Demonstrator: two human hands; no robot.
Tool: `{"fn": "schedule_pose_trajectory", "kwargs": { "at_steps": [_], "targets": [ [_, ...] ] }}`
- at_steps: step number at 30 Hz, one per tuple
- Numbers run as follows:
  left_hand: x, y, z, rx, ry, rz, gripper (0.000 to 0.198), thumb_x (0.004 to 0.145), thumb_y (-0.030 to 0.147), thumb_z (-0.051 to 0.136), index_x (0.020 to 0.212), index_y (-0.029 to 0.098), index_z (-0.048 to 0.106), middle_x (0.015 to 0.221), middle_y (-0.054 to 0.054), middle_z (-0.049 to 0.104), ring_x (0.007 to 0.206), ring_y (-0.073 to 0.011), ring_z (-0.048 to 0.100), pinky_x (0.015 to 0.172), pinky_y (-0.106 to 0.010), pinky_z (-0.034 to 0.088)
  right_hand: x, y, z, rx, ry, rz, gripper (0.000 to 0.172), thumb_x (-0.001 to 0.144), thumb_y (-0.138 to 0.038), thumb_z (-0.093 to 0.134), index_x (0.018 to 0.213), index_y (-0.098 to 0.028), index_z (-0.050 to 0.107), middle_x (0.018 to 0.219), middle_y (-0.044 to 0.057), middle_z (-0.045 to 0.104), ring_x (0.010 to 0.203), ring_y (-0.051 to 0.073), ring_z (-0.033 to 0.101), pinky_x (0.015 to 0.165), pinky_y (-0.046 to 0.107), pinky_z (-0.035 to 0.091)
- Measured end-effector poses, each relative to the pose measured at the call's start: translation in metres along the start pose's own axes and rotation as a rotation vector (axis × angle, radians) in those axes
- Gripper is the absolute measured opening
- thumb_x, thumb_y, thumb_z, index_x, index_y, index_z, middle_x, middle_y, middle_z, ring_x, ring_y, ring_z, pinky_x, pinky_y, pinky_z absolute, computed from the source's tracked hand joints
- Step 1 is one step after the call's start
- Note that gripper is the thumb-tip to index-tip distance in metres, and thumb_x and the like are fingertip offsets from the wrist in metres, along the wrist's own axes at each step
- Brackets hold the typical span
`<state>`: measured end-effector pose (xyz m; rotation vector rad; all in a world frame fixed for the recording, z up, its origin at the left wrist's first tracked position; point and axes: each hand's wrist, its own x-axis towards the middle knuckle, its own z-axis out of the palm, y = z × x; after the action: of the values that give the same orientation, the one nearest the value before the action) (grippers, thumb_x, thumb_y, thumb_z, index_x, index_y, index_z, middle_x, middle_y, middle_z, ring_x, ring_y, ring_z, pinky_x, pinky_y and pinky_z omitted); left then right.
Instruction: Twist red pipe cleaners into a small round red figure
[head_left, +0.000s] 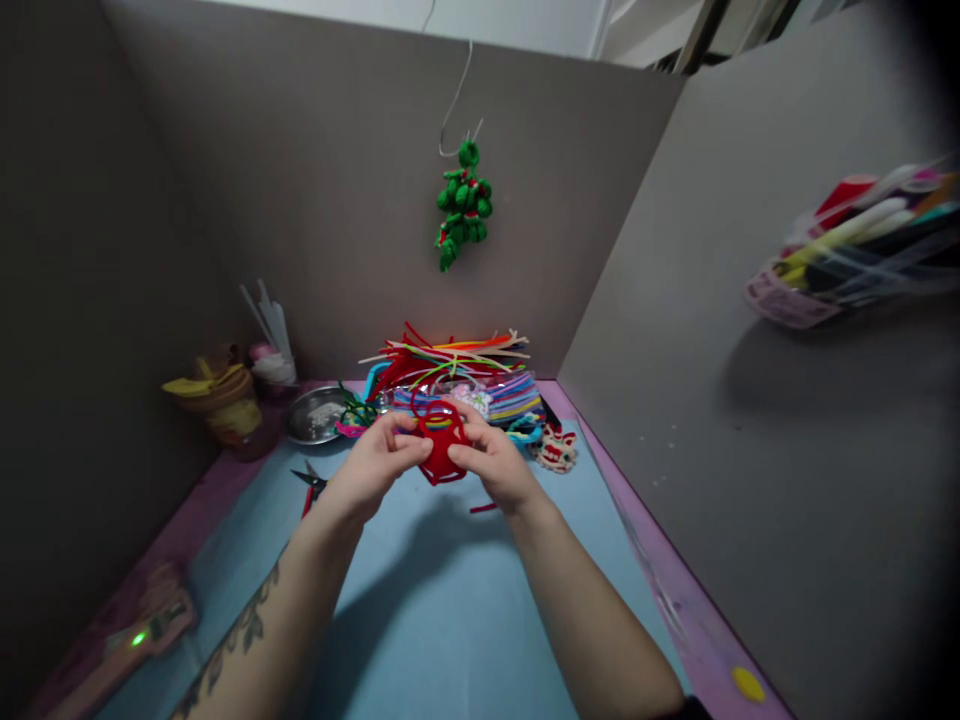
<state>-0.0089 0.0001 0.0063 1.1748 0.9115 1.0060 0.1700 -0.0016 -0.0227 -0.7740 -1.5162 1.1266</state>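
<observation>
Both my hands meet above the blue mat [450, 620], pinching a red pipe-cleaner shape [441, 450] between them. My left hand [375, 465] grips its left side with closed fingers. My right hand [491, 460] pinches its right side. A red loop of the shape sticks up above my fingers. A short red offcut [483, 508] lies on the mat just under my right hand.
A pile of coloured pipe cleaners [457, 375] lies behind my hands. Scissors [311, 482], a metal dish [315, 413] and a cup [225, 400] sit to the left. A green ornament [463, 205] hangs on the back wall. A pink tool [142, 635] lies near left.
</observation>
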Motion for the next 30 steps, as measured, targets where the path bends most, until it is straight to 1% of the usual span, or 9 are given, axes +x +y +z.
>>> {"fn": "schedule_pose_trajectory", "kwargs": {
  "at_steps": [3, 8, 11, 14, 16, 19, 21, 23, 30],
  "targets": [
    [0.001, 0.002, -0.004, 0.026, 0.061, 0.06, 0.047, 0.062, 0.037, 0.078, 0.087, 0.021, 0.043, 0.062, 0.002, 0.068, 0.055, -0.0144, 0.063, 0.056, -0.025, 0.045, 0.001, 0.001, -0.006, -0.069, 0.072, -0.01, 0.042, 0.075, -0.062, 0.065, 0.085, -0.022, 0.072, 0.14, 0.009, 0.052, 0.136, 0.029, 0.04, 0.114, 0.041, 0.026],
    [-0.003, 0.004, -0.011, 0.259, -0.031, 0.121, 0.035, 0.074, 0.034, 0.068, 0.096, 0.021, 0.044, 0.06, 0.005, 0.063, 0.056, -0.0128, 0.06, 0.057, -0.024, 0.042, -0.003, -0.008, -0.01, -0.174, 0.236, -0.113, 0.037, 0.079, -0.055, 0.065, 0.105, -0.028, 0.066, 0.144, 0.007, 0.046, 0.138, 0.027, 0.037, 0.115, 0.045, 0.023],
    [-0.008, 0.003, -0.01, 0.43, -0.113, 0.171, 0.03, 0.081, 0.031, 0.061, 0.104, 0.021, 0.045, 0.067, 0.003, 0.062, 0.059, -0.0128, 0.058, 0.055, -0.023, 0.041, -0.007, -0.015, -0.004, -0.381, 0.147, -0.118, 0.019, 0.071, -0.034, 0.076, 0.088, -0.027, 0.073, 0.152, 0.003, 0.037, 0.147, 0.029, 0.015, 0.118, 0.048, 0.009],
    [-0.009, 0.001, -0.007, 0.54, -0.149, 0.252, 0.031, 0.084, 0.03, 0.057, 0.112, 0.02, 0.048, 0.075, 0.0, 0.064, 0.064, -0.014, 0.058, 0.059, -0.025, 0.043, -0.007, -0.013, 0.002, -0.421, 0.039, -0.048, 0.003, 0.07, -0.025, 0.074, 0.07, -0.025, 0.071, 0.153, 0.0, 0.037, 0.15, 0.028, 0.005, 0.118, 0.049, 0.005],
    [-0.007, 0.0, -0.007, 0.575, -0.075, 0.307, 0.037, 0.084, 0.029, 0.057, 0.118, 0.019, 0.049, 0.087, -0.005, 0.067, 0.069, -0.0148, 0.06, 0.064, -0.027, 0.045, -0.004, -0.008, 0.002, -0.393, 0.038, 0.019, 0.01, 0.071, -0.027, 0.073, 0.063, -0.023, 0.068, 0.153, 0.002, 0.037, 0.15, 0.028, 0.007, 0.118, 0.048, 0.006],
    [-0.002, 0.0, -0.01, 0.552, 0.178, 0.369, 0.043, 0.083, 0.032, 0.057, 0.123, 0.018, 0.048, 0.107, -0.01, 0.064, 0.084, -0.0172, 0.061, 0.072, -0.03, 0.047, 0.0, -0.003, -0.002, -0.301, 0.131, 0.098, 0.017, 0.071, -0.034, 0.072, 0.061, -0.022, 0.066, 0.153, 0.006, 0.038, 0.149, 0.028, 0.014, 0.118, 0.046, 0.005],
    [0.0, 0.001, -0.011, 0.499, 0.182, 0.341, 0.042, 0.084, 0.036, 0.057, 0.12, 0.016, 0.049, 0.1, -0.009, 0.065, 0.088, -0.0189, 0.061, 0.075, -0.031, 0.047, 0.002, -0.002, -0.005, -0.248, 0.186, 0.126, 0.021, 0.072, -0.038, 0.071, 0.061, -0.021, 0.065, 0.153, 0.007, 0.038, 0.147, 0.027, 0.019, 0.118, 0.045, 0.007],
    [0.0, 0.0, -0.009, 0.449, 0.082, 0.275, 0.044, 0.083, 0.038, 0.058, 0.12, 0.016, 0.049, 0.095, -0.008, 0.066, 0.085, -0.0184, 0.061, 0.073, -0.031, 0.047, 0.002, -0.004, -0.006, -0.238, 0.202, 0.14, 0.023, 0.072, -0.04, 0.07, 0.061, -0.021, 0.064, 0.153, 0.009, 0.036, 0.147, 0.027, 0.022, 0.117, 0.044, 0.011],
    [-0.003, -0.004, 0.003, 0.276, 0.002, 0.152, 0.053, 0.076, 0.031, 0.066, 0.123, 0.016, 0.044, 0.062, 0.006, 0.057, 0.056, -0.0101, 0.05, 0.053, -0.022, 0.036, -0.001, -0.009, 0.0, -0.317, 0.157, 0.138, 0.021, 0.074, -0.041, 0.066, 0.067, -0.021, 0.065, 0.155, 0.011, 0.033, 0.146, 0.027, 0.023, 0.117, 0.042, 0.015]
  ]
}}
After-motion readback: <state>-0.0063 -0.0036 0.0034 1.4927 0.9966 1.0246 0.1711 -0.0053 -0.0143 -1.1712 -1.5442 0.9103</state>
